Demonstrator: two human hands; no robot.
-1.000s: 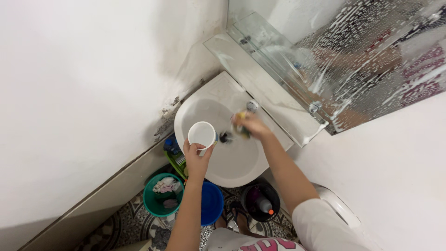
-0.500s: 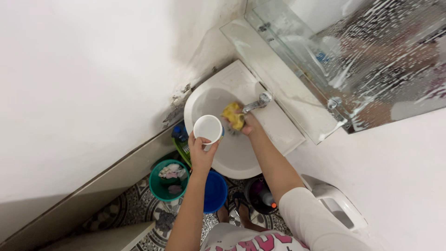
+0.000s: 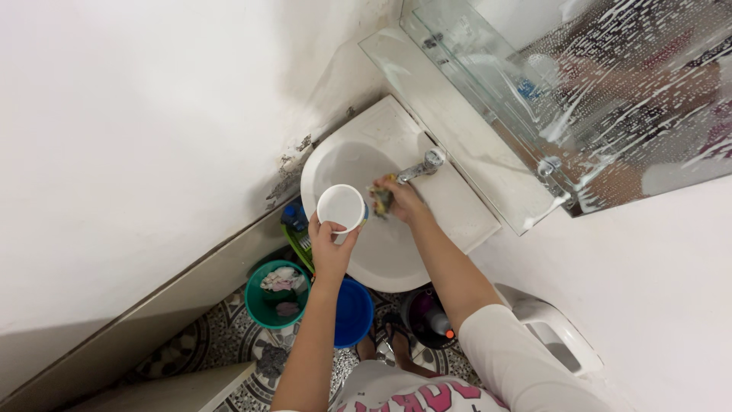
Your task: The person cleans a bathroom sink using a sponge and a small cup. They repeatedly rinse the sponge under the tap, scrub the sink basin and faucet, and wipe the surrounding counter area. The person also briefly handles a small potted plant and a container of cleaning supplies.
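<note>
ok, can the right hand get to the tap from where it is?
Probably yes. The right hand, gripping a sponge, sits over the sink just short of the tap, with nothing between them. The left hand holds a white cup off to the side.

One white cup [image 3: 341,206], one sponge [image 3: 380,200], one sink [image 3: 347,156], one tap [image 3: 422,167], three buckets [image 3: 276,304], perhaps one bottle [image 3: 437,323], one mirror [image 3: 610,91]

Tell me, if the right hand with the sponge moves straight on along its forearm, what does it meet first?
Probably the faucet: the right hand points up along its forearm toward it, just beyond the sponge. Depth is unclear, so it might pass underneath.
</note>
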